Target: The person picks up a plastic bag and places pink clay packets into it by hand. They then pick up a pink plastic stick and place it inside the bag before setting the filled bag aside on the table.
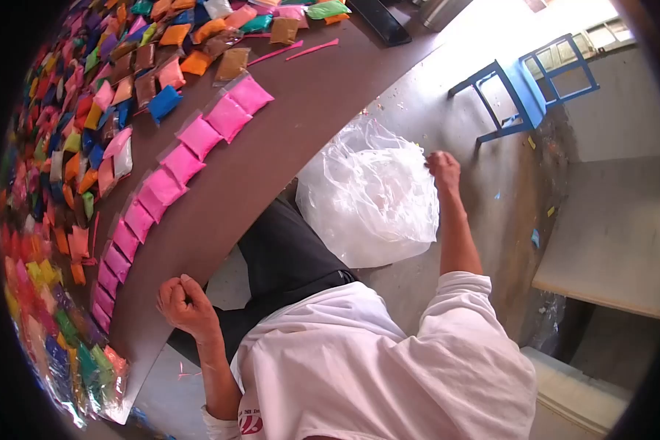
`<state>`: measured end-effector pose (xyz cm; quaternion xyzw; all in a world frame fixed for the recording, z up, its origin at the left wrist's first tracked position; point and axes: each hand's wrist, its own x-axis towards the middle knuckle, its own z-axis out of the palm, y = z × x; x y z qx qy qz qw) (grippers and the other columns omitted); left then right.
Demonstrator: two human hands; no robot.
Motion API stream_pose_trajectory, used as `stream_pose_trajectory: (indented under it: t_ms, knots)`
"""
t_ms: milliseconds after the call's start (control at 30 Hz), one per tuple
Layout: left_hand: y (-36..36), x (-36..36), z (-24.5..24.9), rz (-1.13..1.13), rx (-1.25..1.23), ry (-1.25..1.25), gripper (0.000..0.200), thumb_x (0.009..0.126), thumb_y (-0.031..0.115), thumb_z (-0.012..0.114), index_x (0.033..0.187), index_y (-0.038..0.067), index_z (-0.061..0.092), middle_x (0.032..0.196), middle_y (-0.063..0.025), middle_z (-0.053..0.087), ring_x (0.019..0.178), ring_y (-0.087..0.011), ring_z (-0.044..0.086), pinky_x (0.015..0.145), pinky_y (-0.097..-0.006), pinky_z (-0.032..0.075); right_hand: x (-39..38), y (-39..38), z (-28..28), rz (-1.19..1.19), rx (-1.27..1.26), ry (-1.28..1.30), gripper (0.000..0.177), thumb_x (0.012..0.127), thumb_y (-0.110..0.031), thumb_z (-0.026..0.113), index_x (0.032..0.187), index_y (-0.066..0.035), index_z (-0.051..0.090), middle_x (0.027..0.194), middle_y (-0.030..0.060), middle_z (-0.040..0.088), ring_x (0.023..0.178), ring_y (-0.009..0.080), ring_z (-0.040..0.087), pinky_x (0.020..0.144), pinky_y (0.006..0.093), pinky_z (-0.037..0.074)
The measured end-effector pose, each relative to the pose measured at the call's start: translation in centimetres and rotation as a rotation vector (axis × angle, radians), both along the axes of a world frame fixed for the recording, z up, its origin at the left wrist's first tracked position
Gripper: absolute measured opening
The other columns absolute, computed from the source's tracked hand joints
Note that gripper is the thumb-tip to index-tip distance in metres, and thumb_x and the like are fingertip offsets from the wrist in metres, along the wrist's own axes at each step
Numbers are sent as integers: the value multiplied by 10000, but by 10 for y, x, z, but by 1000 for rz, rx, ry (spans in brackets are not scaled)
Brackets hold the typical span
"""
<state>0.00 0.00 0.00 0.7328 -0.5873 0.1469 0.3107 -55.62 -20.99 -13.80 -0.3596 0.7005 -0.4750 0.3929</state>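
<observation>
My left hand (186, 306) is curled closed over the near edge of the brown table, with nothing visible in its fingers. Close by on the tabletop runs a curved row of small pink packets (163, 189), laid overlapping in clear sleeves. Farther right, my right hand (444, 170) is closed, fingertips right at the rim of a large clear plastic bag (374, 198). The bag stands open on the floor beside my leg, and whitish, crumpled plastic shows inside it.
A heap of many-coloured packets (88, 158) covers the table's far side. Pink strips (312, 50) and a dark phone (380, 20) lie near the top, beside a metal cylinder (441, 11). A blue chair (524, 92) and a wooden shelf (609, 242) stand right. Scraps dot the floor.
</observation>
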Motion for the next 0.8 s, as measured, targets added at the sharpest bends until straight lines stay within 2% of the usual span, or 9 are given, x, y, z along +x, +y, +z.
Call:
stream_pose_trajectory:
  t_ms: [100, 200, 300, 400, 500, 567, 633, 700, 800]
  knots:
    - [-4, -10, 1, 41, 119, 173, 258, 978, 129, 617, 756, 3, 584, 751, -61, 569, 668, -209, 540, 623, -372, 429, 15, 29, -26, 250, 208, 171, 279, 975, -202, 597, 1074, 42, 687, 896, 100, 722, 788, 171, 694, 740, 329, 543]
    - [-11, 1, 10, 76, 227, 326, 282, 975, 132, 621, 741, -20, 583, 730, -64, 558, 630, -194, 525, 575, -348, 400, 63, 45, -68, 480, 316, 500, 494, 939, -381, 662, 1267, -14, 629, 1171, 225, 698, 1094, 356, 672, 964, 416, 503]
    - [-17, 2, 17, 83, 309, 501, 281, 979, 120, 610, 740, -23, 576, 697, -46, 527, 606, -147, 501, 559, -333, 389, 118, 58, -53, 513, 391, 998, 533, 926, -473, 632, 1220, -29, 604, 1138, 208, 707, 1075, 390, 665, 1005, 454, 462]
    - [-33, -21, 27, 57, 280, 572, 287, 982, 115, 603, 734, -25, 566, 678, -29, 502, 594, -112, 475, 543, -316, 371, 127, 56, -37, 670, 683, 746, 589, 938, -486, 600, 1322, -39, 592, 1157, 254, 689, 1109, 426, 641, 951, 483, 501]
    - [-45, -32, 25, 49, 333, 567, 285, 977, 114, 610, 730, -21, 566, 677, -41, 512, 599, -137, 479, 561, -328, 375, 134, 82, -62, 809, 563, 659, 524, 946, -432, 595, 1315, -59, 609, 1123, 264, 691, 1068, 427, 653, 931, 474, 511]
    - [-57, -43, 26, -17, 302, 450, 293, 972, 114, 617, 716, -14, 555, 667, -54, 504, 598, -161, 476, 571, -344, 372, 144, 109, -73, 868, 345, 602, 323, 932, -331, 587, 1072, -48, 652, 962, 257, 695, 956, 444, 669, 808, 513, 530]
    - [-68, -48, 26, -61, 286, 360, 309, 968, 110, 620, 695, -6, 532, 655, -63, 491, 591, -192, 464, 580, -365, 366, 154, 132, -94, 972, 335, 387, 268, 929, -251, 551, 1047, -39, 664, 965, 246, 697, 949, 431, 674, 810, 505, 525]
    - [-76, -51, 24, -84, 280, 300, 335, 963, 102, 622, 667, 3, 497, 642, -69, 473, 580, -227, 443, 588, -391, 359, 163, 145, -107, 1198, 477, 201, 347, 950, -226, 523, 1225, -66, 660, 1017, 237, 701, 988, 394, 665, 863, 443, 517]
    - [-83, -53, 19, -100, 232, 112, 385, 956, 82, 617, 626, 26, 426, 624, -61, 436, 558, -251, 417, 590, -411, 352, 178, 174, -175, 1480, 346, 72, 252, 915, -162, 514, 1050, -29, 680, 954, 228, 691, 914, 373, 665, 818, 422, 513]
